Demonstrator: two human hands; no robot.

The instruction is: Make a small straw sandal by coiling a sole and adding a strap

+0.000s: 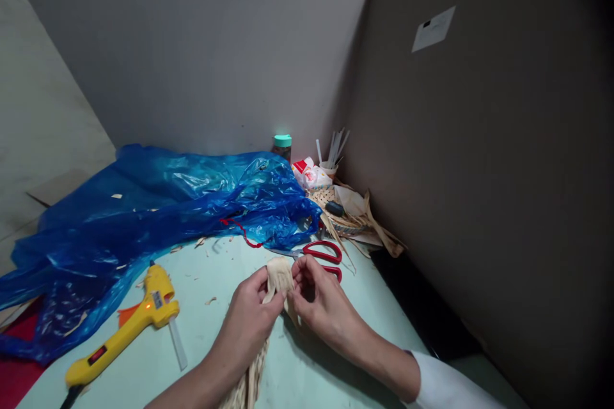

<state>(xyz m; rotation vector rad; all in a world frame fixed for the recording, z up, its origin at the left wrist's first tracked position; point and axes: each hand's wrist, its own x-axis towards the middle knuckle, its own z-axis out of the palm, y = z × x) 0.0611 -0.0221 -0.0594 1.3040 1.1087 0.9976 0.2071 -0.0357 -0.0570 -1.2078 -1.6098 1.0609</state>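
Between my two hands is a pale, folded strip of dried plant fibre, looped at its top. My left hand pinches it from the left, thumb across its front. My right hand has its fingertips closed at the strip's right edge. A braided length of the same fibre runs down below my left hand to the bottom of the view, partly hidden by the forearm. Just beyond my right hand lie red-handled scissors, their lower handle partly covered by the hand.
A yellow glue gun with a glue stick lies left. Blue plastic sheeting covers the back left, a red cord at its edge. Behind stand a green-lidded jar and a woven basket. A black flat object lies right.
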